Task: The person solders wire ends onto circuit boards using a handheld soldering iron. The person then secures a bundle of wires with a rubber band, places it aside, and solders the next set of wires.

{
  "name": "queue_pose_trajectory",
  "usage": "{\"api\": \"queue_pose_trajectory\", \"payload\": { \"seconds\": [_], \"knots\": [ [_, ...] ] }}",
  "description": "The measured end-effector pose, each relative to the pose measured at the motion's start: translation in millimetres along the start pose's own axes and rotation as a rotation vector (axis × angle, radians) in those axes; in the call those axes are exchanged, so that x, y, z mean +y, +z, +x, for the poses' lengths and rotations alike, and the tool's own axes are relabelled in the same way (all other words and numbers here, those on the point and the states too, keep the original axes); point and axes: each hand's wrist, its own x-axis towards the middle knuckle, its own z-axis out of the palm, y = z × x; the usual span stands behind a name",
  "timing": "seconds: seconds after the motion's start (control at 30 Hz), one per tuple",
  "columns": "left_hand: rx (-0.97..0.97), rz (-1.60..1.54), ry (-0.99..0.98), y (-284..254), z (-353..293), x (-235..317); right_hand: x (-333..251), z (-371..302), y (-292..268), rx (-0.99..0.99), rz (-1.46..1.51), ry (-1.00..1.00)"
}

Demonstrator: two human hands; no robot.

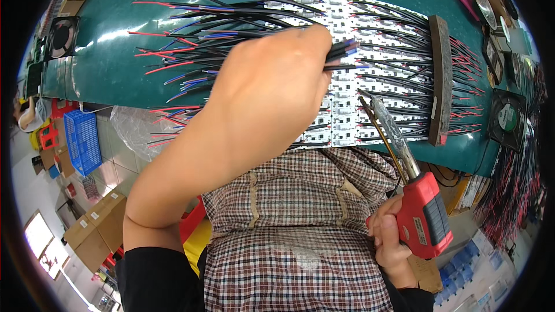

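Observation:
My left hand (277, 72) is closed around a small bundle of black wires (342, 51), its blue and reddish ends pointing right over the board. Beneath it lies a white circuit board panel (343, 84) on the green table. Black wires with red and blue ends (191, 39) fan out from the panel's left part; more run off its right. Low on the right, my right hand (390, 231) grips a red soldering gun (425, 214). Its metal barrel and a thin brass-coloured tube (386, 141) point up toward the panel's lower right. My left hand hides part of the panel.
A dark bar (441, 81) lies across the right-hand wires. Square fans (62, 37) sit at both table ends. Many red and black wires (509, 190) hang off the right edge. A blue basket (82, 141), clear plastic (136, 130) and cardboard boxes (97, 228) are at left.

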Motion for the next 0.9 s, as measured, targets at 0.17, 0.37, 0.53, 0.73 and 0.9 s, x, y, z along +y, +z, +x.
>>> {"api": "queue_pose_trajectory", "payload": {
  "seconds": [0.17, 0.37, 0.53, 0.73, 0.9],
  "knots": [
    [0.291, 0.093, 0.089, -9.6, -7.3, 11.8, 1.4, -3.1, -2.7, 0.007, -0.015, -0.013],
    [0.061, -0.096, 0.017, 4.4, -24.2, 13.8, 5.7, -10.5, -6.8, -0.007, -0.089, -0.038],
    [0.047, -0.028, 0.044, 19.3, -26.9, 6.1, 7.5, -19.8, -6.2, 0.012, -0.191, -0.022],
    [0.057, -0.017, 0.043, 23.1, -29.2, 4.7, 5.2, -21.6, -8.5, 0.001, -0.144, 0.150],
    [0.085, 0.010, 0.051, 25.9, -30.4, 4.5, 3.6, -16.1, -7.8, -0.050, -0.274, 0.158]
  ]
}}
